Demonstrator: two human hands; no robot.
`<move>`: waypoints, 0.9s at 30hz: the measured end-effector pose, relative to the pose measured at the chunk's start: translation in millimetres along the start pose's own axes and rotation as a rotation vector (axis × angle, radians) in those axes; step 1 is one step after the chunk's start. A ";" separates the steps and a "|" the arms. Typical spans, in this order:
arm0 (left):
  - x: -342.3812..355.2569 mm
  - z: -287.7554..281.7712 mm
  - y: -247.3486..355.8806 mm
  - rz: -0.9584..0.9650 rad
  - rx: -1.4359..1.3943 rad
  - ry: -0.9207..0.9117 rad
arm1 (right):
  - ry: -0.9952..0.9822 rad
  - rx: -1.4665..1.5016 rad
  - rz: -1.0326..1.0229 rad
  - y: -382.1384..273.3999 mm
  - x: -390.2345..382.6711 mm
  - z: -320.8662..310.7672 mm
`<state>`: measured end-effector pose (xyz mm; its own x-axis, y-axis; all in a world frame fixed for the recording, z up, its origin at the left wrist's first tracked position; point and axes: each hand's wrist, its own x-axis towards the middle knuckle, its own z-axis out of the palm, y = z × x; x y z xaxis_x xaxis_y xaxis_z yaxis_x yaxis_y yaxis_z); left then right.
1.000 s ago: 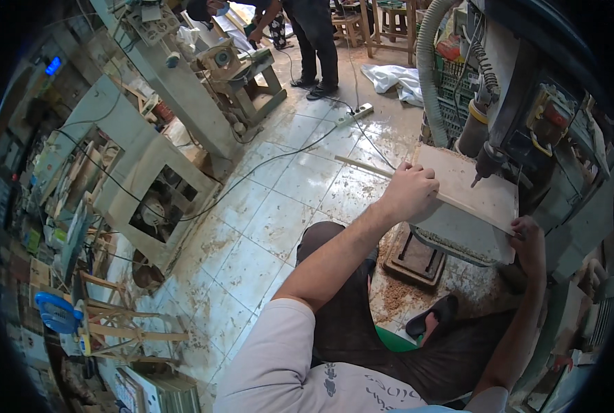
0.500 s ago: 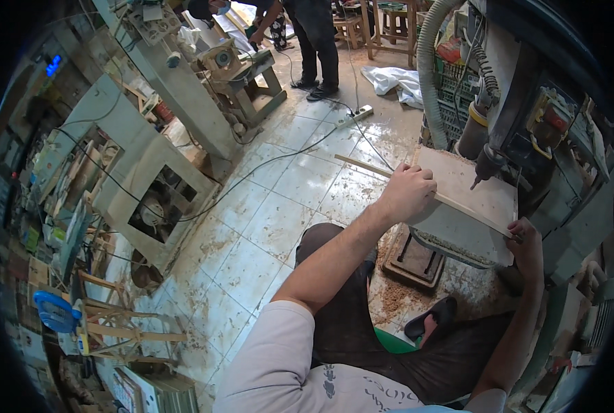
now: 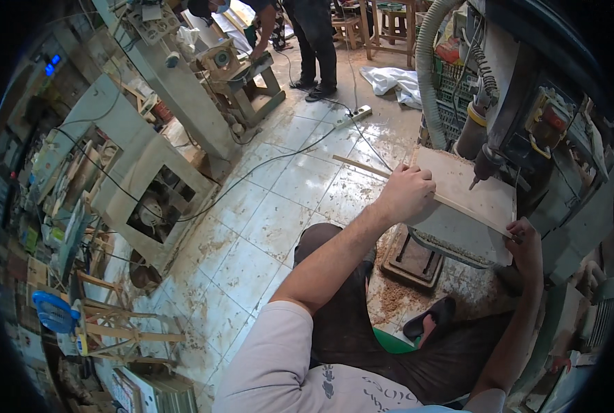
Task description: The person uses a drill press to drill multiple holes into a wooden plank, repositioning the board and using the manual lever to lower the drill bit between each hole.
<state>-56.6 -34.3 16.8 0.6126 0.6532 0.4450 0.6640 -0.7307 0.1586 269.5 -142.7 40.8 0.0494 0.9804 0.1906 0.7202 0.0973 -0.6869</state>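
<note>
A long thin wooden strip [image 3: 470, 212] lies across the machine's work board [image 3: 451, 168], its far left end jutting out past the edge over the floor. My left hand [image 3: 410, 189] is closed around the strip near its middle, at the board's left edge. At the strip's right end, the fingers of my right hand [image 3: 525, 244] pinch it close to the board's near right corner. Above the board points a drill bit [image 3: 473, 183], held in the dark chuck [image 3: 488, 165] of the drilling machine; it stands apart from the strip.
Below the board is the machine's slotted base [image 3: 412, 258], with sawdust about it. A ribbed hose [image 3: 427, 76] rises behind. Cables and a white power strip [image 3: 353, 117] lie on the tiled floor. Another person [image 3: 310, 41] bends over a small bench machine [image 3: 241, 76] at the back.
The strip and both my hands hold nearly the same place. At the back, the other person's arm has reached lower toward the bench machine.
</note>
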 end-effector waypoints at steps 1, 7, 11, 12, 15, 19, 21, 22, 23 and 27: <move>-0.2 0.4 0.4 0.000 -0.002 0.000 | -0.013 -0.020 -0.006 0.6 0.2 0.1; -1.1 -0.3 -0.2 -0.008 -0.022 -0.006 | -0.013 0.018 0.024 -8.8 -1.3 0.1; -0.9 0.0 -0.6 -0.013 -0.020 -0.005 | 0.016 0.070 0.000 -2.9 -1.6 2.3; -0.7 -0.4 -0.5 -0.012 -0.020 0.000 | 0.008 0.067 0.009 -4.5 -1.9 2.1; -1.4 -2.5 -0.8 -0.006 -0.021 0.005 | -0.008 0.093 0.029 -5.0 -2.3 -0.2; -2.1 -13.8 -4.8 0.028 -0.061 0.019 | -0.052 0.259 0.065 -2.8 -2.3 -9.7; -2.2 -22.2 -7.2 0.028 -0.123 -0.028 | -0.030 0.315 0.012 -1.1 -2.3 -13.7; -2.4 -23.5 -9.4 0.029 -0.123 -0.028 | -0.009 0.372 -0.041 0.5 -2.2 -14.9; -2.4 -24.5 -11.6 0.033 -0.177 -0.029 | -0.008 0.372 -0.040 3.2 -2.0 -15.9; -1.4 -34.5 -10.1 0.016 -0.409 -0.013 | 0.021 0.694 -0.103 21.3 -0.8 -27.3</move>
<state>-78.9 -34.7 44.9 0.6283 0.6418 0.4398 0.4304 -0.7576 0.4907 303.6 -146.1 45.2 0.0231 0.9575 0.2875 0.1136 0.2832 -0.9523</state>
